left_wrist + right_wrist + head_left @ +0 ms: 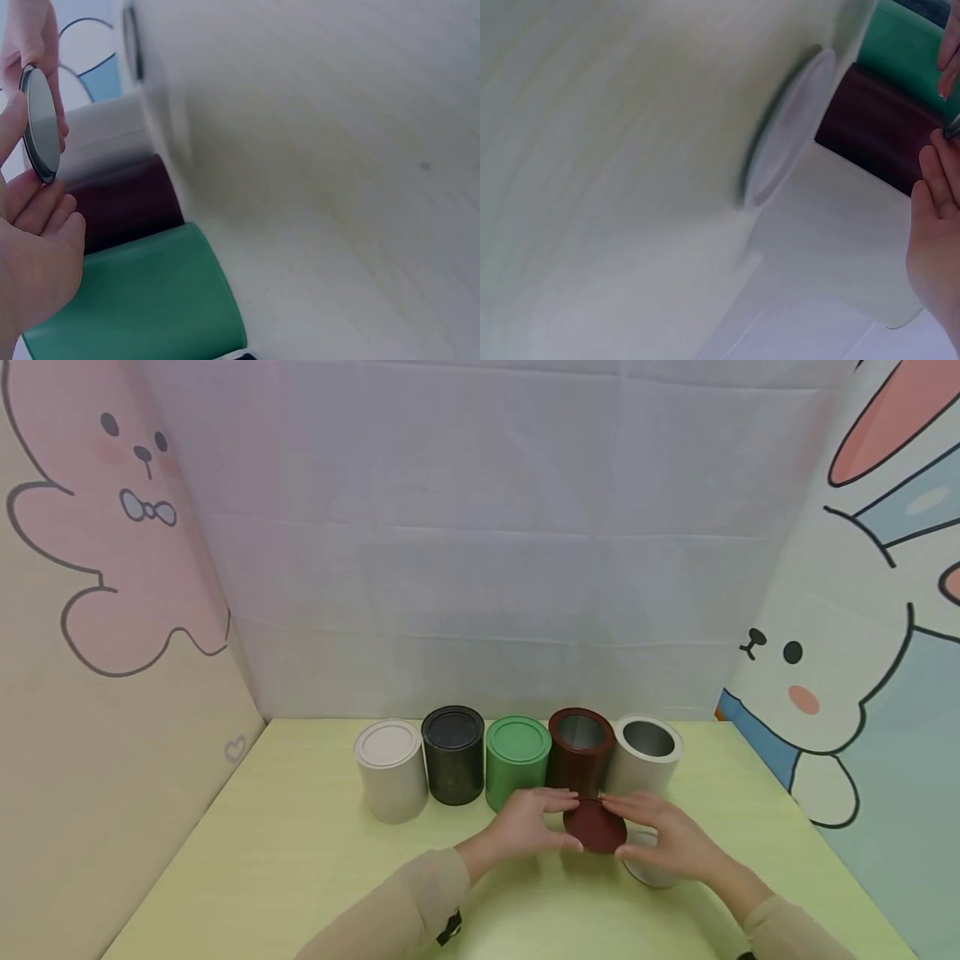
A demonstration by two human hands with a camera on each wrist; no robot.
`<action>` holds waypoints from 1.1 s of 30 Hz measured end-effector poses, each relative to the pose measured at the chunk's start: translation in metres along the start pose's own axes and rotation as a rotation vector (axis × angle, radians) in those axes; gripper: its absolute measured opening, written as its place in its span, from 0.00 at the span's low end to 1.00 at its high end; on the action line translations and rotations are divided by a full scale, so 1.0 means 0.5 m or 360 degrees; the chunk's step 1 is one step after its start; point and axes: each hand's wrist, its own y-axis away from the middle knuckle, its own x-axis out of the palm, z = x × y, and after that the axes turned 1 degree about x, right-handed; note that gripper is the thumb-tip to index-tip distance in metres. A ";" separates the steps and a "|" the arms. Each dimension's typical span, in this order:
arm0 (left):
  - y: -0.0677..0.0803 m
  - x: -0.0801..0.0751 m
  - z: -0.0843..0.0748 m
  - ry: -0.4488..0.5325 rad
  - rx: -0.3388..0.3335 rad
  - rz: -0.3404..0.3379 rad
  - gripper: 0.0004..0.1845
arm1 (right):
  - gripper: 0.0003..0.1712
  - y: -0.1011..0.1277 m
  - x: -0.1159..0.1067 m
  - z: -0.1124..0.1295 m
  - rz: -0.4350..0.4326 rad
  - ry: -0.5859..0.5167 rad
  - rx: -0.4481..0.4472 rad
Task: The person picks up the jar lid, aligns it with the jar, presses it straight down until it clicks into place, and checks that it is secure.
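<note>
Both hands pinch a dark red lid (595, 827) by its rim, the left hand (525, 827) on one side and the right hand (667, 837) on the other, holding it above the tabletop (300, 860) just in front of the open red can (581, 752). A white lid (648, 868) lies under the right hand. Five cans line the far edge: white (390, 768), black (452, 753), green (517, 762), red, and an open white one (645, 756). The near tabletop offers open room.
</note>
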 end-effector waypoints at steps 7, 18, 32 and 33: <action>-0.008 -0.024 -0.013 0.0057 -0.0018 -0.0039 0.33 | 0.39 -0.018 -0.022 0.007 -0.0037 -0.0052 0.0002; -0.018 -0.058 -0.027 0.0026 0.0036 -0.0148 0.33 | 0.40 -0.054 -0.055 0.011 -0.0058 -0.0086 -0.0065; -0.024 -0.106 -0.049 0.0124 -0.0135 -0.0185 0.35 | 0.36 -0.098 -0.071 0.003 -0.0135 -0.0123 -0.0160; -0.026 -0.107 -0.049 0.0114 -0.0130 -0.0194 0.35 | 0.36 -0.100 -0.072 0.002 -0.0138 -0.0129 -0.0157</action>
